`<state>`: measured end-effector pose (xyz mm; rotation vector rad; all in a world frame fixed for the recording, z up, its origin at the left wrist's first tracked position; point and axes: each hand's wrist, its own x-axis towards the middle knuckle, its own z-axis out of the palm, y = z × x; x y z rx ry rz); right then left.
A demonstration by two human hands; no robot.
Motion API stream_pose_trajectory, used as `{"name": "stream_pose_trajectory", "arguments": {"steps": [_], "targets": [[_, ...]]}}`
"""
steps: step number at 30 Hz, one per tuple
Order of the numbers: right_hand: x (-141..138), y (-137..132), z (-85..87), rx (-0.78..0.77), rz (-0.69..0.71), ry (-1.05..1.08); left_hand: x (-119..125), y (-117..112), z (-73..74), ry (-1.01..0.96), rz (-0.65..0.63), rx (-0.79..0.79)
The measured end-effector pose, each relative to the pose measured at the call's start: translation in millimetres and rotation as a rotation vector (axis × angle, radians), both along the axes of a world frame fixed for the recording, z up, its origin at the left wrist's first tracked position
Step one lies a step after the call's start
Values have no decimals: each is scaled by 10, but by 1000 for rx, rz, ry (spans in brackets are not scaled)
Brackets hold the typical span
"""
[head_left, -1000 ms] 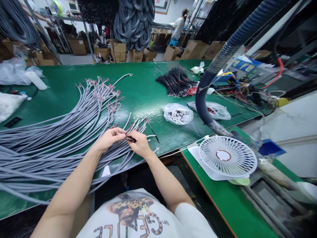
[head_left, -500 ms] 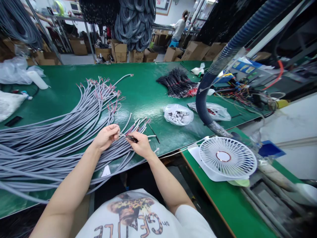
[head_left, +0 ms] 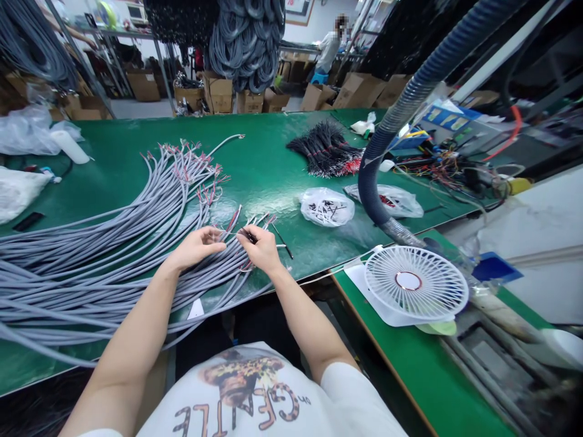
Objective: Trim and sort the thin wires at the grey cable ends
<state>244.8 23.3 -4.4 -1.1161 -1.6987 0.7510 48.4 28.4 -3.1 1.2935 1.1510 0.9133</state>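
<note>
My right hand (head_left: pixel 263 250) is closed around a small dark hand tool (head_left: pixel 248 235), whose kind I cannot make out. Just left of it, my left hand (head_left: pixel 198 247) hovers over the grey cables (head_left: pixel 150 267), its thumb apart from its curled fingers. A thin light strand shows between the two hands; whether the left fingertips touch it is unclear. The cables run in from the left in thick bundles. Their stripped ends (head_left: pixel 182 161) show red and white wires. Close to my right hand lies a thin black stick-like thing (head_left: pixel 286 244).
Beyond my hands are a plastic bag of small dark parts (head_left: pixel 327 207) and a bundle of black wires (head_left: pixel 323 149). A flexible dark hose (head_left: pixel 376 176) arches down on the right, near a white fan (head_left: pixel 414 282). A person (head_left: pixel 328 48) is in the background.
My left thumb has come away from the fingers, which were pinched at a wire end. My right hand has shifted slightly up with the dark tool.
</note>
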Motion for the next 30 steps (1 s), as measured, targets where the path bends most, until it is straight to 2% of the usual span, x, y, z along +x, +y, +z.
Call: {"name": "stream_pose_trajectory", "arguments": {"steps": [2, 5, 8, 12, 13, 16, 19, 22, 25, 28, 30], "targets": [[2, 11, 13, 20, 1, -3, -3, -12, 1, 42, -99, -33], [23, 22, 11, 29, 7, -21, 17, 1, -3, -13, 11, -51], [99, 42, -5, 19, -7, -54, -17, 69, -18, -53, 255, 49], [339, 92, -35, -10, -95, -75, -239, 226, -26, -111, 733, 352], [415, 102, -45, -22, -128, -67, -306, 267, -28, -170, 777, 341], [642, 112, -77, -61, -222, -4, -432, 361, -61, -305, 763, 184], [835, 100, -117, -89, -284, 44, -391, 380, -132, -241, 667, 122], [1002, 98, -176, -108, -379, -119, -254, 326, -179, 26, 570, 264], [1141, 124, -255, -159, -491, -482, -100, 251, -158, 370, 427, 397], [1229, 153, -305, -213, -523, -735, 56, 219, -116, 737, 169, 336], [1250, 150, -292, -212, -528, -775, 152, 241, -109, 886, 80, 296]]}}
